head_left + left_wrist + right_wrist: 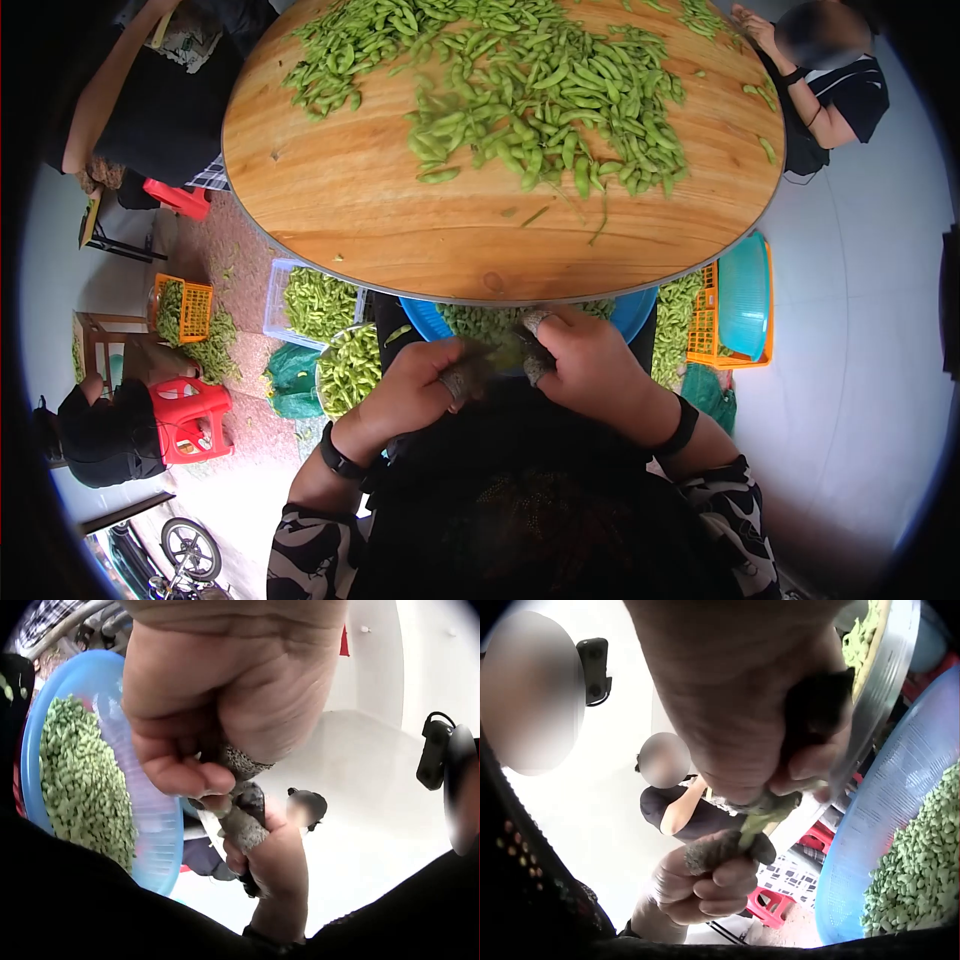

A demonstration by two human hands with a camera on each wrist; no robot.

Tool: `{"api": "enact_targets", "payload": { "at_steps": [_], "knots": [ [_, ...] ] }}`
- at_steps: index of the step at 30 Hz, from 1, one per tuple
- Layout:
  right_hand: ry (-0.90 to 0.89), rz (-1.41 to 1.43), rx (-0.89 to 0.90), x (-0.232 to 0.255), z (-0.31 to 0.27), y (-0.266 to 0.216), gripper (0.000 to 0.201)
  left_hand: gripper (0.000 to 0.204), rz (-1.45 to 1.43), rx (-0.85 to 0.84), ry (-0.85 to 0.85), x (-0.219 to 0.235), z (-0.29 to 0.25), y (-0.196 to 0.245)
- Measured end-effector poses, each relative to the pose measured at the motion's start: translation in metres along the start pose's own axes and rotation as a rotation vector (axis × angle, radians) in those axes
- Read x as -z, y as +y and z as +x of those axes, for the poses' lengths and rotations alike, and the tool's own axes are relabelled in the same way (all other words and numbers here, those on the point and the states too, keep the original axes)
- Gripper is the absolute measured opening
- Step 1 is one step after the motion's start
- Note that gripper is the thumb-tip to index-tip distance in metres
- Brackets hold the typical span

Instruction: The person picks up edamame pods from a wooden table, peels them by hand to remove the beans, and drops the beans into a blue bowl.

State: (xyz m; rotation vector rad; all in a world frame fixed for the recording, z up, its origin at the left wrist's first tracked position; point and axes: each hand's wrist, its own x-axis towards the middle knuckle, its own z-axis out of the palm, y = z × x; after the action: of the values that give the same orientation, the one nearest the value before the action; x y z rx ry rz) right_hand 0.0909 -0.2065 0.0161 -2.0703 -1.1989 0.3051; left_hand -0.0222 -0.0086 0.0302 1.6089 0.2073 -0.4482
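A green bean pod (759,823) is pinched between the two hands in the right wrist view. The left hand (418,388) curls its covered thumb and fingers round one end. The right hand (598,372), also with covered thumb and finger, grips the other end. Both hands meet over the lap, just below the table's near edge. Beneath them a blue basket (159,840) holds shelled green beans (84,776). Unshelled pods (560,90) lie heaped on the round wooden table (380,235). Dark material in the right hand cannot be made out clearly.
A white crate (275,300) and a bowl of pods (350,372) stand at the left. An orange crate with a teal basket (745,295) is at the right. Other people sit around, with a red stool (190,415) at the lower left.
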Motion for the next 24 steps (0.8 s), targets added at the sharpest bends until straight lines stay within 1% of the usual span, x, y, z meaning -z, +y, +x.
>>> {"api": "enact_targets", "payload": {
  "at_steps": [2,3,4,5,6,7,8,9,11,12,14,18,20,24],
  "knots": [
    [0.012,-0.085,-0.025,0.004,-0.001,-0.002,0.032,0.015,0.143,-0.021,0.187,0.006,0.001,-0.016],
    [0.011,-0.086,-0.024,0.005,-0.002,-0.006,0.032,0.015,0.141,-0.022,0.188,0.005,0.002,-0.019],
    [0.056,-0.092,0.001,0.006,-0.002,-0.011,0.031,0.011,0.225,-0.129,0.253,0.003,0.004,-0.021],
    [0.103,-0.100,0.025,0.005,-0.001,-0.014,0.030,0.013,0.310,-0.240,0.316,0.002,0.005,-0.022],
    [0.108,-0.107,0.024,0.000,0.002,-0.009,0.030,0.013,0.310,-0.248,0.313,0.001,0.006,-0.021],
    [0.118,0.023,0.091,-0.009,0.006,0.001,0.027,0.009,0.272,-0.300,0.253,0.000,0.007,-0.018],
    [0.128,0.153,0.158,-0.013,0.008,0.008,0.025,0.009,0.234,-0.351,0.192,0.000,0.008,-0.015],
    [0.136,0.143,0.156,-0.007,0.008,0.004,0.025,0.009,0.236,-0.362,0.184,0.000,0.008,-0.010],
    [-0.203,0.825,-0.405,0.007,0.008,-0.006,0.026,0.005,-0.209,-0.194,-0.023,0.001,0.008,0.000],
    [-0.201,0.820,-0.407,0.009,0.009,-0.005,0.026,0.005,-0.211,-0.198,-0.025,0.000,0.010,0.000],
    [-0.236,1.172,-0.460,0.013,0.009,-0.003,0.029,0.008,-0.424,-0.174,-0.058,-0.004,0.015,0.002],
    [-0.235,1.123,-0.500,0.018,0.009,0.006,0.029,0.009,-0.525,-0.171,-0.085,-0.010,0.027,-0.003],
    [-0.025,0.791,-0.137,0.007,0.007,0.017,0.031,0.010,-0.317,-0.235,-0.002,-0.013,0.032,-0.011],
    [-0.079,0.701,-0.149,0.023,0.010,0.011,0.032,0.011,-0.311,-0.282,-0.021,-0.010,0.035,-0.011]
  ]
}}
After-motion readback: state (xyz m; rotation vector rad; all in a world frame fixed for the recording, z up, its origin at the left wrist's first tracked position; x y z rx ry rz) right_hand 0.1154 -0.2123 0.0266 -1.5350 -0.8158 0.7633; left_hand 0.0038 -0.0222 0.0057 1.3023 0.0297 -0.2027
